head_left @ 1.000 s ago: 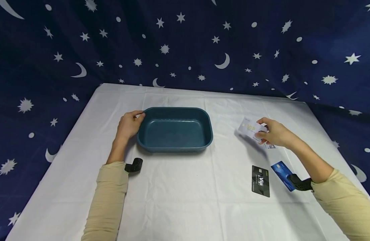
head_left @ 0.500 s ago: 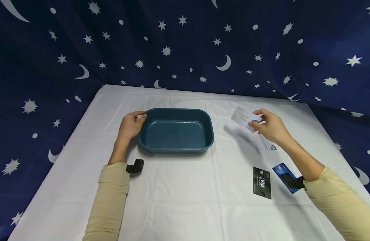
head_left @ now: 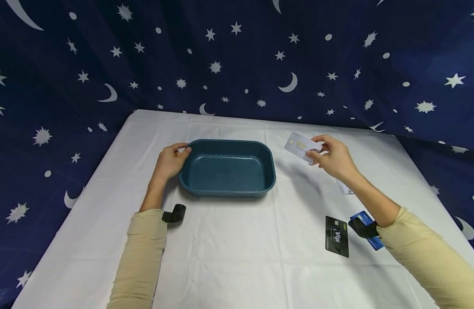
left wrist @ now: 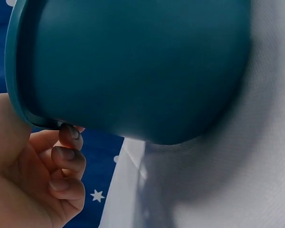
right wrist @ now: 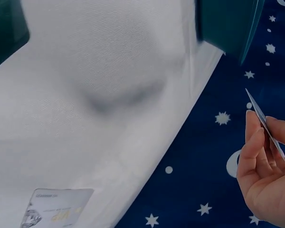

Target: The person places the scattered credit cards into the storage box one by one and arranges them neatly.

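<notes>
A dark teal rectangular basin point(head_left: 227, 192) stands on the white-covered table. My left hand point(head_left: 170, 162) grips its left rim, thumb over the edge; the left wrist view shows the fingers curled under the lip of the basin point(left wrist: 133, 71). To the basin's right, my right hand point(head_left: 333, 156) pinches a white VIP card point(head_left: 298, 145) between thumb and fingers, raised above the cloth. Seen from the right wrist, that card point(right wrist: 261, 116) is nearly edge-on. Another white card point(right wrist: 57, 209) lies on the table, mostly hidden behind the right forearm in the head view.
A black VIP card point(head_left: 336, 237) lies at the right front of the table point(head_left: 237, 257). Beside it a blue card point(head_left: 375, 243) is partly covered by the black wrist camera point(head_left: 363, 228). A dark blue curtain point(head_left: 237, 56) with stars and moons hangs behind.
My right hand has lifted the white card off the table and carried it left and away from me, toward the basin. The second white card came into view beneath. My left hand keeps its hold.
</notes>
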`<state>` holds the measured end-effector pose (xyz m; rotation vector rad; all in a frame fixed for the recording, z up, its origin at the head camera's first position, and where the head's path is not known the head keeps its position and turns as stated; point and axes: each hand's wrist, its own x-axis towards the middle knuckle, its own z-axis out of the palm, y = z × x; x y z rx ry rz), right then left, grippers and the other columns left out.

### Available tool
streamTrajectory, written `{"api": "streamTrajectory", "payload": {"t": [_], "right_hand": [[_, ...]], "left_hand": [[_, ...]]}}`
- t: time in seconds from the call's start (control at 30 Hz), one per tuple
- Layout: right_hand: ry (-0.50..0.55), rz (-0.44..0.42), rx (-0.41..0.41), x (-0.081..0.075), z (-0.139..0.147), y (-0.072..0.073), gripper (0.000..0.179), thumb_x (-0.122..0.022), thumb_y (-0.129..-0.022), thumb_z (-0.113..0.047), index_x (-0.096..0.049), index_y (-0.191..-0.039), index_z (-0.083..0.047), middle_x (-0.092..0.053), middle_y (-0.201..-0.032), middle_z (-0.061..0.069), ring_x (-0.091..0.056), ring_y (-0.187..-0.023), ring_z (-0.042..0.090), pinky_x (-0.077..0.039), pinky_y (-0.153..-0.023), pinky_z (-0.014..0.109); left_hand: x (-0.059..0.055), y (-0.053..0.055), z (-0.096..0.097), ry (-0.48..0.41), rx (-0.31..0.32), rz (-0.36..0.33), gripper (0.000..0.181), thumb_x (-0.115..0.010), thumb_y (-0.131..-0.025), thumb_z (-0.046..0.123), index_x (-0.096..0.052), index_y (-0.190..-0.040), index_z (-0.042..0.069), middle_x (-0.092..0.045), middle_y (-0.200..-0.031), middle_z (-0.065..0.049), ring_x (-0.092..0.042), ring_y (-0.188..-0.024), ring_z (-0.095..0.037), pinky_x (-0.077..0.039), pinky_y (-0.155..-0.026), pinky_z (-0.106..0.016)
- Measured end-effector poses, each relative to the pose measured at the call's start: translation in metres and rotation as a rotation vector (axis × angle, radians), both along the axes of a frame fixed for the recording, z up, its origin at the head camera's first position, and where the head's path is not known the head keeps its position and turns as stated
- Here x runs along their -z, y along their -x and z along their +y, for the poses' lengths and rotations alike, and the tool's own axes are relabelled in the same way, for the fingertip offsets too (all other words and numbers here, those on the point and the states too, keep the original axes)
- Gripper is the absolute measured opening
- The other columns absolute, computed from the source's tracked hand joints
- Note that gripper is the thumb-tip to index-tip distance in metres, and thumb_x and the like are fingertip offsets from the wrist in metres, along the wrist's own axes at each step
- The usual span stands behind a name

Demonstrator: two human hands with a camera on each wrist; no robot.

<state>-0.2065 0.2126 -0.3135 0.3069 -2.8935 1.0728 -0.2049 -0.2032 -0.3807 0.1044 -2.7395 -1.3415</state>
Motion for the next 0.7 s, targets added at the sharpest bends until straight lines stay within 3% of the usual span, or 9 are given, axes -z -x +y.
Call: {"api": "streamTrajectory", "payload": {"t": [0.2,0.43,0.53,0.7], "right_hand": [[0.014,0.018,-0.010,0.000,-0.013,0.002,0.043,-0.068,-0.089,-0.007,-0.050,-0.126,0.006,-0.063,-0.097,0.029,-0.063,-0.062,0.012,-0.047,-0.053,0.019],[0.027,0.029,-0.027,0.001,-0.032,0.005,0.041,-0.067,-0.089,-0.006,-0.052,-0.126,0.004,-0.063,-0.094,0.025,-0.064,-0.067,0.026,-0.046,-0.052,0.021],[0.037,0.035,-0.044,0.002,-0.040,0.008,0.040,-0.067,-0.089,-0.006,-0.052,-0.125,0.003,-0.063,-0.092,0.023,-0.062,-0.062,0.019,-0.046,-0.052,0.022],[0.038,0.042,-0.074,0.000,-0.054,0.010,0.038,-0.066,-0.089,-0.005,-0.053,-0.124,0.002,-0.063,-0.089,0.021,-0.061,-0.062,0.022,-0.046,-0.052,0.023]], "left_hand": [[-0.001,-0.002,0.000,-0.006,0.004,0.011,0.041,-0.054,-0.099,0.025,-0.057,-0.129,-0.002,-0.049,-0.067,-0.005,-0.044,-0.056,-0.016,-0.035,-0.055,-0.030],[-0.001,-0.001,0.001,-0.016,-0.015,0.018,0.040,-0.055,-0.098,0.024,-0.057,-0.129,-0.001,-0.052,-0.072,-0.007,-0.046,-0.059,-0.017,-0.036,-0.058,-0.031],[-0.001,-0.002,0.001,-0.014,-0.015,0.013,0.040,-0.055,-0.098,0.025,-0.057,-0.130,0.000,-0.051,-0.072,-0.006,-0.046,-0.060,-0.018,-0.036,-0.058,-0.031],[-0.002,-0.002,0.002,-0.017,-0.009,0.012,0.041,-0.055,-0.098,0.025,-0.056,-0.130,0.000,-0.049,-0.071,-0.005,-0.045,-0.059,-0.017,-0.035,-0.057,-0.030]]}}
